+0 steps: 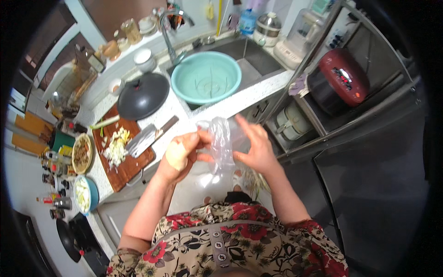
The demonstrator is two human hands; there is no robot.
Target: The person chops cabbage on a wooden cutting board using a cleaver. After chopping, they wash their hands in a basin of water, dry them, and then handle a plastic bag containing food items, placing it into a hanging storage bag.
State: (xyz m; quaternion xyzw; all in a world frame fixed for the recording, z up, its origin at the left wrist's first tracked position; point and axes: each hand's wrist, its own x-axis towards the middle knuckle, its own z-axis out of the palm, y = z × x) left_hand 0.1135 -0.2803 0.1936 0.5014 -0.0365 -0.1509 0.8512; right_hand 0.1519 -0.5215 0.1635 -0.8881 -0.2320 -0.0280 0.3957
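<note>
A crumpled sheet of clear thin plastic, apparently a bag (221,145), hangs in front of me between my hands. My left hand (185,152) pinches its left side between thumb and fingers. A pale yellowish patch (176,155) covers the skin near the base of that thumb. On the other side, my right hand (258,147) has thumb and fingers spread, the thumb tip at the plastic's edge. Left of my hands, a cleaver (147,136) lies partly across a wooden cutting board (138,162) bearing chopped pale vegetable (117,149).
A turquoise basin (207,78) sits over the sink (263,62). Beside it lies a black domed lid (143,95). A basket of brown food (82,152) and a blue bowl of white chunks (86,194) stand left. A red cooker (344,78) occupies the right shelf.
</note>
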